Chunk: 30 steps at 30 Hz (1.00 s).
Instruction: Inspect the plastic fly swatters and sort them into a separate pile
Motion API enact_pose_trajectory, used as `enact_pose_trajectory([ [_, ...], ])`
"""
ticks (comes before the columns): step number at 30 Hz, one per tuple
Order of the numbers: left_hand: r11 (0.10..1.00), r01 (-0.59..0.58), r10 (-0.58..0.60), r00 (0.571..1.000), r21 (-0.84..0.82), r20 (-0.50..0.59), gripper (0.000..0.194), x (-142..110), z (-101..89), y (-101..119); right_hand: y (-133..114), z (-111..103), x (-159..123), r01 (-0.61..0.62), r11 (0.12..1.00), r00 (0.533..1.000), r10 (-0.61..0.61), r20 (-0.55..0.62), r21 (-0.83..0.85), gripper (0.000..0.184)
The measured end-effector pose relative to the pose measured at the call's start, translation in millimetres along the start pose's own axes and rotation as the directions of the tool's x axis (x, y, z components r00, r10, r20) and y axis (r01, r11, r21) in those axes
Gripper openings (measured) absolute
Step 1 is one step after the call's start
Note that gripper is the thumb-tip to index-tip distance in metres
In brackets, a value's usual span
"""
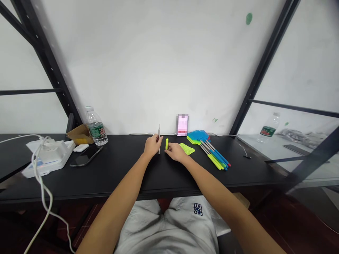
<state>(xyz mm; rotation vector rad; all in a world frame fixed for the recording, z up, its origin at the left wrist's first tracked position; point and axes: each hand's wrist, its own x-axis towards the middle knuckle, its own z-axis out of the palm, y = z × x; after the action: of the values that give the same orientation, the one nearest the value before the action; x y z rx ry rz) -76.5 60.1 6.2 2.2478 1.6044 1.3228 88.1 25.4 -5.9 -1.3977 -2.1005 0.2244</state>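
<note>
My left hand [153, 145] is closed around a slim metal rod [159, 130], which stands upright. A short way to its right, my right hand [176, 152] pinches a small yellow-green handle [166, 143], also upright and apart from the rod. Beside the right hand, a loose yellow-green mesh fly swatter head [187, 149] lies on the black table [119, 169]. Further right is a pile of fly swatters [212, 151] with metal rods, blue and yellow-green heads, and handles in yellow-green, blue and red.
At the left stand a water bottle [96, 128] and an open cardboard box [81, 134]. A phone [87, 156], a white case [81, 147] and a white power strip [53, 157] with cables lie nearby. A blurred pink-screened object [182, 124] leans on the wall. Black metal posts [261, 65] flank the table.
</note>
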Motion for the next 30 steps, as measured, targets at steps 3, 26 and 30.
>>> enact_pose_trajectory([
  [3,0.999,0.021,-0.020,0.999,-0.027,0.031,0.033,1,0.3,-2,1,-1,-1,0.035,0.998,0.999,-0.036,0.010,0.045,0.007],
  [26,0.983,0.171,-0.177,0.979,-0.066,-0.104,0.028,3,-6.8,1,-12,-5,-6,0.149,0.959,0.988,-0.153,-0.003,0.240,0.034],
  [30,0.972,0.179,-0.197,0.974,-0.154,-0.111,0.030,4,-7.0,0,-9,-3,-5,0.152,0.965,0.988,-0.150,-0.026,0.214,0.016],
])
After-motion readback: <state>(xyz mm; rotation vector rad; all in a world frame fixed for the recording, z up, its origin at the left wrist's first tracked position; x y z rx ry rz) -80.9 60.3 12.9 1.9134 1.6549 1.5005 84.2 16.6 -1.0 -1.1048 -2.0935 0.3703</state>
